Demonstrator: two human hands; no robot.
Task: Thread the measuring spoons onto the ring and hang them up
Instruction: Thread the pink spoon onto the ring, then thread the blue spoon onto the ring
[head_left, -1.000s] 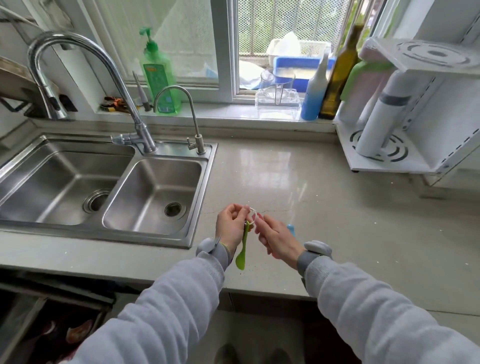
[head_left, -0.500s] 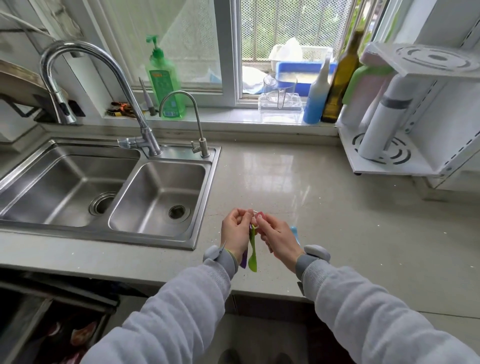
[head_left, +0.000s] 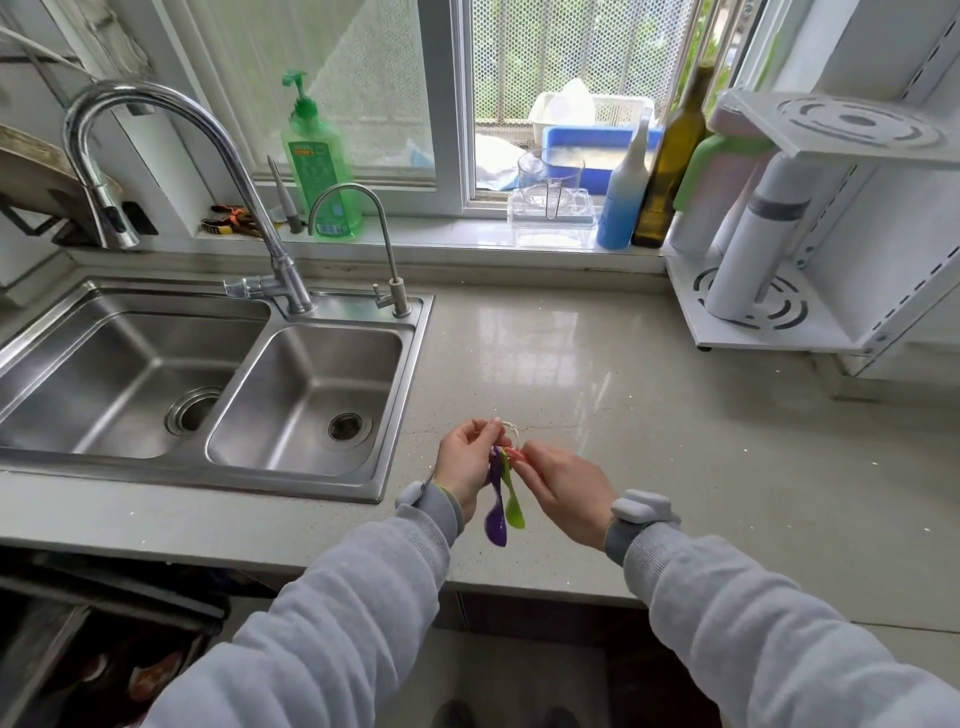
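Over the front of the countertop (head_left: 597, 374), my left hand (head_left: 465, 460) pinches a thin white ring (head_left: 511, 429) from the left. My right hand (head_left: 563, 488) pinches the ring's other side, and something pink-red shows at its fingertips. A purple measuring spoon (head_left: 496, 519) and a green measuring spoon (head_left: 513, 506) hang down from the ring between the two hands, bowls lowest. Both hands are held a little above the counter surface.
A steel double sink (head_left: 218, 384) with a tall tap (head_left: 156, 124) lies to the left. On the windowsill stand a green soap bottle (head_left: 319, 171), a blue bottle (head_left: 621, 202) and a dark glass bottle (head_left: 670, 166). A white shelf rack (head_left: 810, 218) stands at the right.
The purple spoon now hangs in plain view beside the green one. Both hands have stayed together at the ring, and the blue piece seen by my right hand earlier is out of sight.
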